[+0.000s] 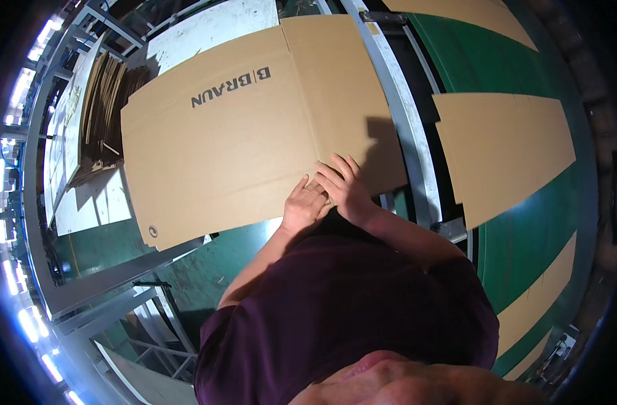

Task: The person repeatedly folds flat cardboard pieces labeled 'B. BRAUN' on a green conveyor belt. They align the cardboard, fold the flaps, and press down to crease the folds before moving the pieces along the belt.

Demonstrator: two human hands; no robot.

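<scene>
A large brown cardboard sheet (pixel 220 148) lies flat in front of me, with dark printing on it and a crease running across its right part. Both my hands are at its near edge, close to where that crease meets the edge. My left hand (pixel 307 208) rests there with its fingers stretched out. Beside it, my right hand (pixel 347 192) has its fingers spread above the board and partly overlaps the left fingertips. Whether either hand pinches the board's edge is hidden.
A green conveyor belt (pixel 487 61) on the right carries several cardboard sheets (pixel 511 152). A metal rail (pixel 406 128) runs between it and my board. At the left, a stack of cardboard pieces (pixel 106 101) stands by a white panel (pixel 69 128). Grey frame bars (pixel 106 280) are nearer left.
</scene>
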